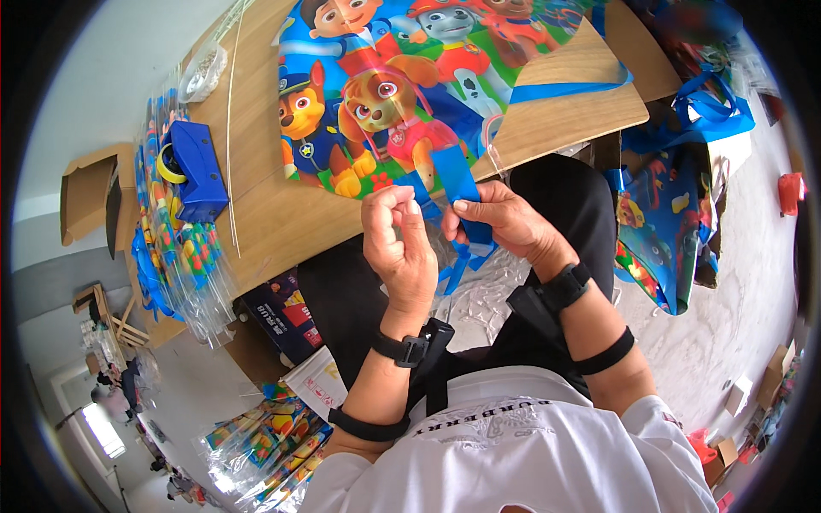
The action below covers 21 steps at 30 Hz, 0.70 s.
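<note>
A colourful cartoon-printed plastic kite (402, 85) lies on the wooden table (274, 214), its lower tip hanging over the near edge. From that tip runs a blue ribbon tail (455, 179). My right hand (505, 224) pinches the blue ribbon just below the kite's tip. My left hand (398, 244) is raised beside it with fingers curled and thumb and forefinger pinched together near the kite's tip; what it grips is too small to tell. More blue ribbon (462, 256) dangles between my hands over my lap.
A blue tape dispenser (195, 171) sits at the table's left, beside thin white rods (231, 128) and a stack of packed kites (175, 248). A cardboard box (85, 192) lies on the floor to the left. More kites (667, 222) and blue ribbon (710, 111) pile up on the right.
</note>
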Motion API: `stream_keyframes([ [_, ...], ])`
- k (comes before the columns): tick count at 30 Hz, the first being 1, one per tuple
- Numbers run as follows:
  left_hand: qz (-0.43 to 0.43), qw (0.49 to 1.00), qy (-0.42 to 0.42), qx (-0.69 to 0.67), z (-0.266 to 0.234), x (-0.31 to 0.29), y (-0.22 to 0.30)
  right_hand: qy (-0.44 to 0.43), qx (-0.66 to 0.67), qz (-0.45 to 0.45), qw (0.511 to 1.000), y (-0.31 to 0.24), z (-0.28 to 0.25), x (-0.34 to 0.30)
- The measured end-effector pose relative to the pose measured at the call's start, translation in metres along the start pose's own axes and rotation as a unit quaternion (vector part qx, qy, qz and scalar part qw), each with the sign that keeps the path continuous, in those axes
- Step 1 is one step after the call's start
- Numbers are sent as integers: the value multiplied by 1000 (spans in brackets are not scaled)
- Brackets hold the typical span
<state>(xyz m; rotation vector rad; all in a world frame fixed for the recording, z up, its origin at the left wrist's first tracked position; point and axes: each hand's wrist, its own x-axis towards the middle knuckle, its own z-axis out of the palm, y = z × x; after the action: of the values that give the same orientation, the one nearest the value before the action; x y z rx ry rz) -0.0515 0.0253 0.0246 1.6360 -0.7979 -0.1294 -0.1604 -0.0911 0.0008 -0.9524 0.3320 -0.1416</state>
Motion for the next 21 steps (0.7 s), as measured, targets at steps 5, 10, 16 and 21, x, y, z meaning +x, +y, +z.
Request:
stream_keyframes([
  [5,183,943,-147,234,-1,7,-1,63,87,51,993,23,-4,-6],
  [10,205,890,-232,334,4,-6,-1,106,85,28,990,30,-9,-1],
  [16,172,874,-257,374,6,-14,-2,95,64,26,993,29,-13,-2],
  [21,166,877,-251,375,6,-16,-2,104,61,38,992,27,-5,-3],
])
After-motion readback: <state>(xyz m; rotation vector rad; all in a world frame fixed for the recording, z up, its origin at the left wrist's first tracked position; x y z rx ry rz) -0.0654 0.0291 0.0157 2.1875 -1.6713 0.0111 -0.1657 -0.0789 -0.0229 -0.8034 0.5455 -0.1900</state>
